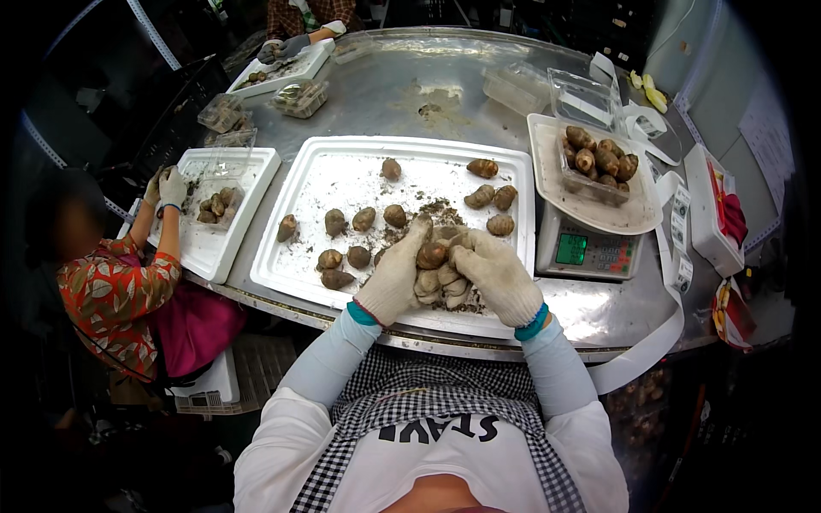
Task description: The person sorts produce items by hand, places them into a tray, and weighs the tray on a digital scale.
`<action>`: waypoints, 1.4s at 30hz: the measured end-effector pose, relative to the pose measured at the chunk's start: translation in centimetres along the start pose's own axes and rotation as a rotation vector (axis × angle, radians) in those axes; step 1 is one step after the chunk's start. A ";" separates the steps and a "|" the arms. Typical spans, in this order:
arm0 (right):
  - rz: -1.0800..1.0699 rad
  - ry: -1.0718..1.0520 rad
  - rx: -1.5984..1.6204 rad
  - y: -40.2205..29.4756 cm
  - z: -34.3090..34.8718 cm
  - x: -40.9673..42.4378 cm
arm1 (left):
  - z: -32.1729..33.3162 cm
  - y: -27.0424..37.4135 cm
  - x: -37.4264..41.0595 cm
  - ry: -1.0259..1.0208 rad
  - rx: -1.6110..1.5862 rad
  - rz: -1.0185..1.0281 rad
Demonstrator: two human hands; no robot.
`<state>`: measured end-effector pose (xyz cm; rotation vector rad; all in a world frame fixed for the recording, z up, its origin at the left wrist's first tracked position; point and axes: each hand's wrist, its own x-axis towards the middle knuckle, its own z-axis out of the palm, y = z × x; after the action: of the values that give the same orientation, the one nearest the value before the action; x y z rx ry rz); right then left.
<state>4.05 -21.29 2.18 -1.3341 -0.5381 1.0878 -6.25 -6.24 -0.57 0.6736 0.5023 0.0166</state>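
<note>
Both of my hands wear off-white knit gloves and meet above a white foam tray [295,186]. Between them is a small brown taro corm [431,255]. My left hand [399,282] grips its left side with the thumb pointing up and away. From the right, the fingers of my right hand [499,272] press on the same corm. Several other taro corms lie spread over the tray, among them one at the far side [390,169] and one at the right [500,225]. Dark soil crumbs [439,208] are scattered behind my hands, which hide part of the tray.
To the right, a digital scale [587,253] carries a clear plastic box [600,186] of taro. A label strip [673,256] curls beside it. Empty clear boxes [516,86] stand behind. A co-worker's gloved hands [170,186] are over another foam tray [256,186] at left; another person works at the back.
</note>
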 end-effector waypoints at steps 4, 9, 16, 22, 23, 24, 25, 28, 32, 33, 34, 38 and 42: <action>-0.192 0.076 -0.281 -0.3 0.2 -0.2 | -0.5 -0.9 0.8 0.166 0.368 0.290; -0.200 0.048 -0.445 0.1 -0.3 0.4 | -0.7 -0.5 -0.1 0.106 0.804 0.539; 0.000 0.042 -0.069 1.1 0.2 1.8 | -1.2 -0.5 0.8 0.192 0.357 0.251; -0.063 0.189 -0.290 0.7 -0.2 1.8 | -4.0 -0.5 1.6 -0.033 -0.177 0.135; -0.076 0.214 -0.339 0.8 -0.5 1.6 | -5.3 -0.6 1.9 -0.165 -0.204 0.125; -0.157 0.250 -0.477 2.3 -1.7 2.1 | -3.7 -0.3 1.5 -0.031 -0.141 0.115; -0.208 0.248 -0.560 2.4 -2.0 2.0 | -3.1 -0.3 1.7 0.069 -0.181 0.116; -0.343 0.233 -0.775 2.0 -2.2 2.0 | -4.2 -0.3 1.9 0.030 -0.218 0.135; -0.591 0.176 -0.928 2.2 -2.8 2.9 | -5.3 -0.2 1.7 -0.074 -0.190 0.205; -0.608 0.165 -0.936 2.1 -2.8 3.0 | -5.1 -0.1 1.7 -0.023 -0.173 0.241; -0.626 0.153 -0.945 2.1 -2.9 3.1 | -4.7 0.2 1.7 0.029 -0.158 0.276; -0.609 0.099 -1.005 1.9 -3.3 3.3 | -5.1 1.3 1.1 0.037 -0.141 0.411; -0.734 0.043 -1.033 2.1 -3.9 4.2 | -7.0 2.4 0.4 -0.112 -0.068 0.532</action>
<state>8.51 -19.88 -1.73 -1.7719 -1.5354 0.1116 -8.70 -0.13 -4.03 0.7210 0.2031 0.4922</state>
